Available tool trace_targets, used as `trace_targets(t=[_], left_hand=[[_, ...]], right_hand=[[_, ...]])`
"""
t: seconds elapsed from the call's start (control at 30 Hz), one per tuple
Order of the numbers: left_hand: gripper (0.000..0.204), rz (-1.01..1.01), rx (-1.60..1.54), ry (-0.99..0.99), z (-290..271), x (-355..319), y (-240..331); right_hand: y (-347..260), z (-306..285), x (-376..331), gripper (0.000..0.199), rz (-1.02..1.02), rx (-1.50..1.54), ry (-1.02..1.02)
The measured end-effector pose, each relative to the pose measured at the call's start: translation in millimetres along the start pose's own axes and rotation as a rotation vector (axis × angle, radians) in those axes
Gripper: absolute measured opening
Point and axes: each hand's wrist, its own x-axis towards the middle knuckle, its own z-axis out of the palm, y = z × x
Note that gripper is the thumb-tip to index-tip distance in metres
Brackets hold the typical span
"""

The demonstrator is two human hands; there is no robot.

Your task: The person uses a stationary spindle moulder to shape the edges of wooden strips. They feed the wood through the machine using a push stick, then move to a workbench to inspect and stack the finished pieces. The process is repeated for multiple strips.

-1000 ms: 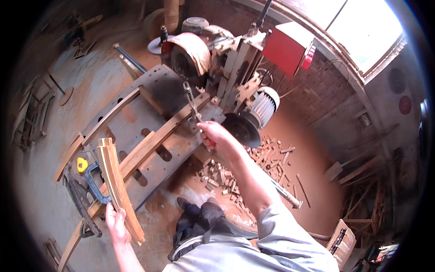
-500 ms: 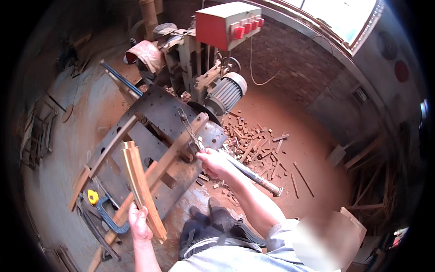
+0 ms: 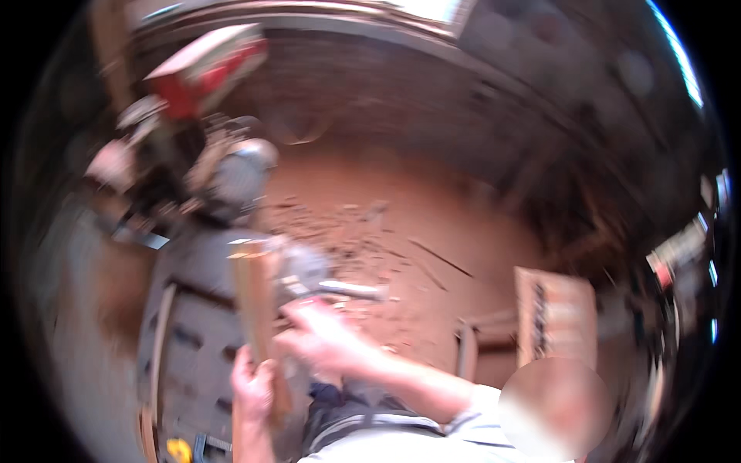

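The picture is heavily blurred by motion. My left hand (image 3: 251,386) is closed around the lower end of a bundle of long wooden strips (image 3: 255,297), which stands nearly upright over the grey metal machine table (image 3: 193,309). Just to the right, my right hand (image 3: 324,343) lies against the strips with its fingers curled; the blur hides whether it grips anything. A metal rod (image 3: 351,289) sticks out to the right above that hand.
A woodworking machine with a grey motor (image 3: 235,174) and a red switch box (image 3: 208,65) stands at the upper left. Wood offcuts (image 3: 347,224) litter the red dirt floor. To the right sits a cardboard box (image 3: 556,312). A yellow object (image 3: 179,449) lies at the bottom left.
The view has swung to the right, shifting the machine to the left. My left hand has lifted the strips more upright, and my right hand has come down beside them.
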Motion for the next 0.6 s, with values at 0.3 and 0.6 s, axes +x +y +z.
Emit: trace_targets(t=[0.3,0.6], left_hand=[[0.071,0.073,0.156,-0.439,163.3,15.5,-20.7],[0.049,-0.083,0.441,-0.433,302.4,39.5,-7.8]], right_hand=[[56.2,-78.4,-108.4,0.046,-0.003,0.388,0.507],[145.2,-259.4,-333.6,0.016,0.477,0.655,1.171]])
